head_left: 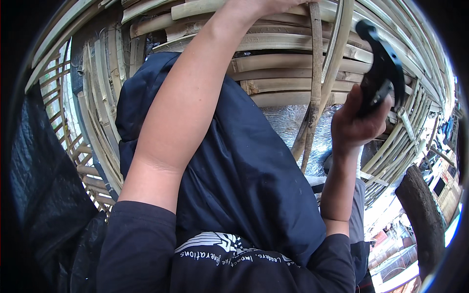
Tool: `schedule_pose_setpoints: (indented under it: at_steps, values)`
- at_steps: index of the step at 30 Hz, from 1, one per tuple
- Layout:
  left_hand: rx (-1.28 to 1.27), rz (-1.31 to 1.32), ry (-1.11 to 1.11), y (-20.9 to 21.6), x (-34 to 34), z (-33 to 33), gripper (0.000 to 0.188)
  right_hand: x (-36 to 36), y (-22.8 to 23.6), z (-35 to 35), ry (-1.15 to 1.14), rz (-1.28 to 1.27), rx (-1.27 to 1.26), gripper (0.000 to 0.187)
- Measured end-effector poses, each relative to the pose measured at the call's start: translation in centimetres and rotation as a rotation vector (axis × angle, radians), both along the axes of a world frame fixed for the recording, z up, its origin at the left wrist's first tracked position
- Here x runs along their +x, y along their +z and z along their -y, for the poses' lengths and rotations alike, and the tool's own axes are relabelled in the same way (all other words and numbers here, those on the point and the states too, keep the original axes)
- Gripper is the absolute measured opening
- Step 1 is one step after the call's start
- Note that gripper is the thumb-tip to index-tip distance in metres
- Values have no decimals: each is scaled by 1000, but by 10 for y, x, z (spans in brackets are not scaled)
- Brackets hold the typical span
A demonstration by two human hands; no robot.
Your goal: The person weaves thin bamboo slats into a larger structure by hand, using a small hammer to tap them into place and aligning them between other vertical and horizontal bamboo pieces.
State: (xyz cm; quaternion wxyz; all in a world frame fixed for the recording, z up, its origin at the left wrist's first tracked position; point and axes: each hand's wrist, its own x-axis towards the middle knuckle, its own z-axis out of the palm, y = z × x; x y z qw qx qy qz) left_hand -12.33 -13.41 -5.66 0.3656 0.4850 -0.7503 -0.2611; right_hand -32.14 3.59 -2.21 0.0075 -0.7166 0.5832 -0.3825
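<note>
My right hand [359, 119] is closed round a black claw hammer [383, 61], gripping it close below the head. The hammer is raised, its head tilted up and to the left, and the rest of its handle is hidden. At the top edge my left hand [266, 6] is cut off by the frame. Its fingers reach toward the upper end of a thin upright bamboo strip [315, 58], but I cannot tell whether they grip it. That strip crosses several horizontal bamboo slats [278, 62]. A paler bamboo strip [336, 58] leans beside it.
My knees in dark blue trousers [244, 161] take up the middle. Shiny silver foil [288, 122] shows below the slats. Black sheeting [44, 190] hangs at the left by a bamboo lattice [61, 97]. A thick dark wooden post [421, 210] stands at the right.
</note>
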Motion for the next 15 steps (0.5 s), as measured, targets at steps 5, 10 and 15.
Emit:
schedule_pose_setpoints:
  at_steps: [5, 10, 15]
  values:
    - [53, 2, -23, -11, -7, 0, 25, -8, -17, 15, 51, -163, 111, 23]
    - [99, 18, 6, 13, 3, 0, 24, -2, -15, -5, -27, 241, 35, 20]
    - [149, 31, -30, 9, 6, -2, 24, 7, -17, -10, -88, 140, 239, 23]
